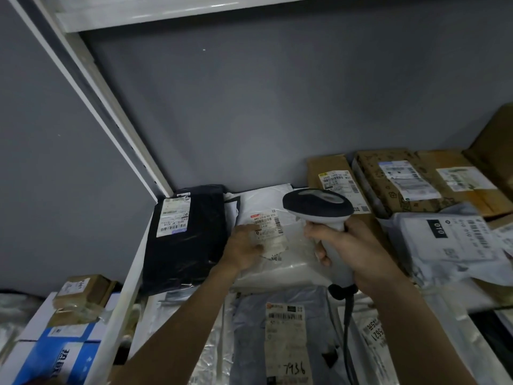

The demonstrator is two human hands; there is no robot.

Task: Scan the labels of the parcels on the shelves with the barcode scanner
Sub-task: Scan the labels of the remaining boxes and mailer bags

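The right hand [358, 245] grips the smooth white handle of the scanner [319, 207], its rounded dark head above a soft white plastic parcel [280, 262] on the shelf [133, 276]. The left hand [244, 245] lies flat, fingers straight, on its crinkled label [266, 222].

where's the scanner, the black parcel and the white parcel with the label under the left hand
barcode scanner [319, 202], head view, on the dark top of its head.
black parcel [200, 240], head view, on bare black wrapping right of its label.
white parcel [288, 262], head view, on plain wrapping between the two hands.
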